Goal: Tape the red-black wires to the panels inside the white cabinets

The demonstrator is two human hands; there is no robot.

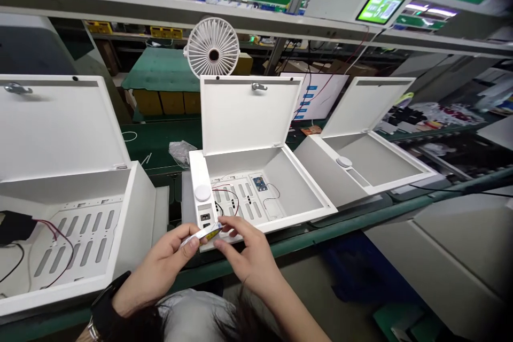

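Note:
My left hand point(170, 254) pinches a small flat white piece point(202, 233) with a yellow patch between thumb and fingers. Beside its far end is my right hand point(248, 251), thumb and fingers apart; whether a fingertip touches the piece I cannot tell. Both hands are over the front left corner of an open white metal box point(298, 214). Its lid point(248, 117) stands raised. Inside lie a slotted white plate point(256, 211), a small blue circuit board point(259, 184) and thin red and black wires. A socket point(205, 217) sits in the left strip.
Open white boxes stand left point(140, 224) and right point(340, 187). Behind are a white fan point(214, 48), a clear plastic bag point(181, 153) and a white panel with blue labels point(320, 96). A lit green display point(380, 7) hangs above. The green bench edge point(296, 248) runs in front.

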